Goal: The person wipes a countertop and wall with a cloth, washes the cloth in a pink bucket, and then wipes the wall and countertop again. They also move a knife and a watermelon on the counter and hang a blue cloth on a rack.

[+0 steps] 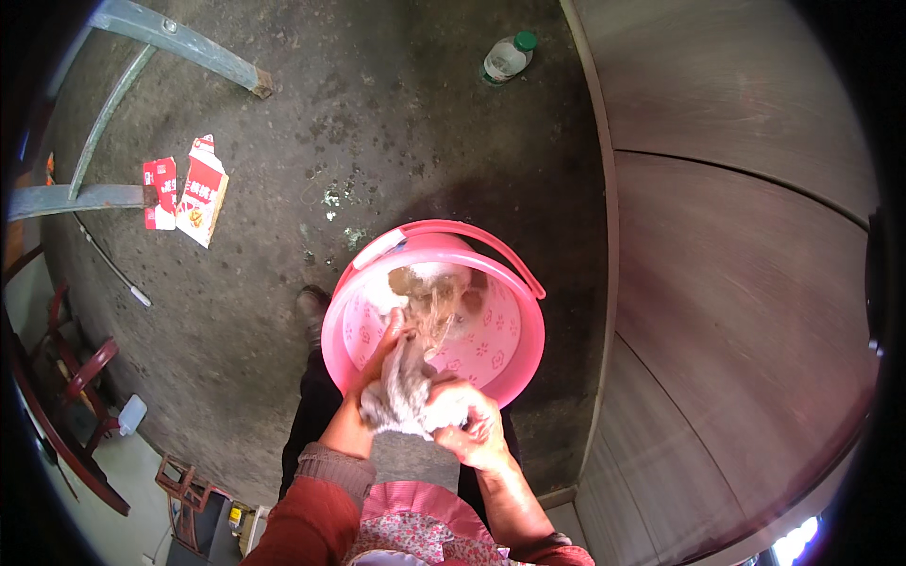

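A pink plastic bucket [520,339] with a flower pattern inside stands tilted before me, its handle resting over the far rim. Brownish water [435,301] with white suds lies or pours inside it. Over the near rim, a wet grey cloth [405,389] is bunched between my hands. My right hand [467,421] grips its right side, fingers curled. My left hand [382,347] reaches along the cloth's left side into the bucket, touching the cloth; the cloth hides part of its fingers.
A plastic bottle with a green cap [508,58] is on the dark floor beyond the bucket. Torn red and white cardboard [204,191] lies at left by metal legs [191,49]. Wooden panels [729,247] line the right side. Dark red wooden furniture [71,424] is at lower left.
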Action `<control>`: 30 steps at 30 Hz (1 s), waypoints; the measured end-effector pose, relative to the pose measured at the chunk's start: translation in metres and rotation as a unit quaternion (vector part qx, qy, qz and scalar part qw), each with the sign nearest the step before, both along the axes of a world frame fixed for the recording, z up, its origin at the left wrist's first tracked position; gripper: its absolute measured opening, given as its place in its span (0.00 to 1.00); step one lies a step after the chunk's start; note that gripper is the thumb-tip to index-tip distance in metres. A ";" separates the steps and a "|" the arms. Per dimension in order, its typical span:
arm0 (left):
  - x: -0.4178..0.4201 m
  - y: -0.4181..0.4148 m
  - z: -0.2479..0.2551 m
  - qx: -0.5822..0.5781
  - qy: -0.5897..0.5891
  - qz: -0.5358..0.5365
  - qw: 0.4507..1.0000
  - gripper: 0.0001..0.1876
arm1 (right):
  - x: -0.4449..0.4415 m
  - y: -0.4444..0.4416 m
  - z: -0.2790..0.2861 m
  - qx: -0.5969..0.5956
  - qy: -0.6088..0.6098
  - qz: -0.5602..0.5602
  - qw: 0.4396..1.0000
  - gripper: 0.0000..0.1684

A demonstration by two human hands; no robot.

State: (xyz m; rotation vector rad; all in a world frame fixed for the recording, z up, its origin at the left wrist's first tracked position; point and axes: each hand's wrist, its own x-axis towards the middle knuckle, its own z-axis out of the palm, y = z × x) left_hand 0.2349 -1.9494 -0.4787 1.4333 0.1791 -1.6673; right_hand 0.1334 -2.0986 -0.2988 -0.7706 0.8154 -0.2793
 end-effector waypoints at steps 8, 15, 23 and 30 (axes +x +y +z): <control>-0.003 -0.027 0.078 0.035 0.241 0.287 0.927 0.33 | 0.019 0.047 -0.056 -0.354 0.268 0.018 0.896 0.19; -0.003 -0.009 0.085 -0.013 0.305 0.339 0.890 0.33 | -0.008 0.041 -0.032 -0.089 0.219 -0.087 0.968 0.30; -0.023 -0.008 0.127 -0.046 0.466 0.343 0.815 0.30 | 0.008 0.029 -0.096 0.406 -0.052 -0.218 0.886 0.41; -0.003 -0.045 0.125 0.017 0.292 0.094 0.952 0.20 | 0.009 -0.001 -0.094 0.204 0.087 -0.147 0.964 0.40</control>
